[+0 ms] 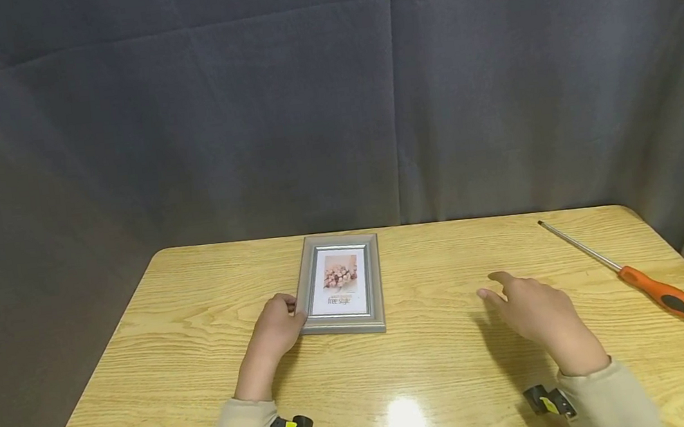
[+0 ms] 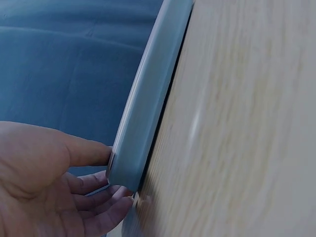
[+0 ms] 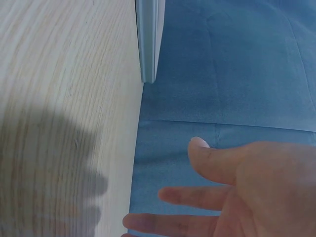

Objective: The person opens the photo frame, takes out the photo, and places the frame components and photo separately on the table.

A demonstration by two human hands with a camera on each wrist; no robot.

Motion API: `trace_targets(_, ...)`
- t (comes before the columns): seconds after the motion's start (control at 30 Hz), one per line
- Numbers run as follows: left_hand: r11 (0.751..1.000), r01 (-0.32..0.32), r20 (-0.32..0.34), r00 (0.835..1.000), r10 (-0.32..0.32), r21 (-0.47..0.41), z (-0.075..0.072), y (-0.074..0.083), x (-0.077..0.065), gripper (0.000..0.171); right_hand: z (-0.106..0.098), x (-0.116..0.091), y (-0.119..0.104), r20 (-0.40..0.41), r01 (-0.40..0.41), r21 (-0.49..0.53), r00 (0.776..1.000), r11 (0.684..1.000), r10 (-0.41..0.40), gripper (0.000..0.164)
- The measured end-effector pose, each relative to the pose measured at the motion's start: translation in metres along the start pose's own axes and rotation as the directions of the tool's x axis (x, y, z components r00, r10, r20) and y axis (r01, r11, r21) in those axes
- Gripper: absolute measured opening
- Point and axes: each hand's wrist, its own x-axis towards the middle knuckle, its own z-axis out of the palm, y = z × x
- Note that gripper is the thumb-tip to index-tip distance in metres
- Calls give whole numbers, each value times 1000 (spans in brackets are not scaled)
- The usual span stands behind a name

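Observation:
A grey picture frame point(image 1: 374, 280) with a white mat and a flower print lies face up toward the back of the table. At its left edge, near the front corner, my left hand point(image 1: 278, 324) pinches the rim. In the left wrist view the thumb of that hand point(image 2: 54, 182) presses the top of the frame's edge point(image 2: 143, 113), with the fingers curled at its side and underside. Over the table to the right, my right hand point(image 1: 536, 304) hovers with nothing in it. Its thumb and fingers stretch loosely toward the frame, well apart from it.
An orange and black screwdriver point(image 1: 656, 288) lies slantwise at the table's right side, beyond my right hand, its tip pointing to the back. The wooden table point(image 1: 432, 357) ends at a dark grey curtain point(image 1: 306, 106). Each wrist wears a small black camera.

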Motion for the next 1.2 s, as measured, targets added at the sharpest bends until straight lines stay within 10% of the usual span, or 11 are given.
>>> trace_targets(0.7,995,-75,-16,997,76,66,36,24,-1,42,2,0,1,30,-14,9,999,1000,14,66)
trace_targets(1.2,986,-47,-143,987,71,160,46,30,5,34,2,0,1,27,-12,23,1000,1000,12,64)
